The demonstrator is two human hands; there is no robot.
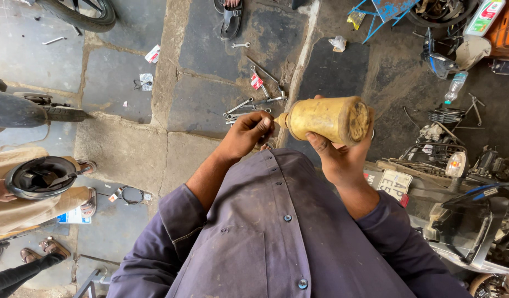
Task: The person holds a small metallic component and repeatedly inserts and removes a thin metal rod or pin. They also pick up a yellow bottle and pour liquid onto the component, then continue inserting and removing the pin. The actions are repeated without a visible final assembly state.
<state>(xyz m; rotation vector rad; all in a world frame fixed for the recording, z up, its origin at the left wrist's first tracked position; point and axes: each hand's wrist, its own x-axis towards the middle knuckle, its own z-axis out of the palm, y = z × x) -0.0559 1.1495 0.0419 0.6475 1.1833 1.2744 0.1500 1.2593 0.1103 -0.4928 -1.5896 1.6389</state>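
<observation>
My right hand (338, 154) grips a grimy yellow plastic squeeze bottle (329, 118), held on its side with the nozzle pointing left. My left hand (249, 132) is pinched around the bottle's nozzle tip, fingers closed on it. Both hands are raised in front of my chest, over my dusty blue-grey buttoned shirt (276, 237). What is inside the bottle cannot be made out.
Several spanners (249, 105) lie on the stone floor below my hands. A seated person at left holds a black helmet (40, 176). A scooter tyre (22, 110) juts in from the left. Motorcycle parts, a number plate (392, 185) and a clear bottle (456, 87) crowd the right.
</observation>
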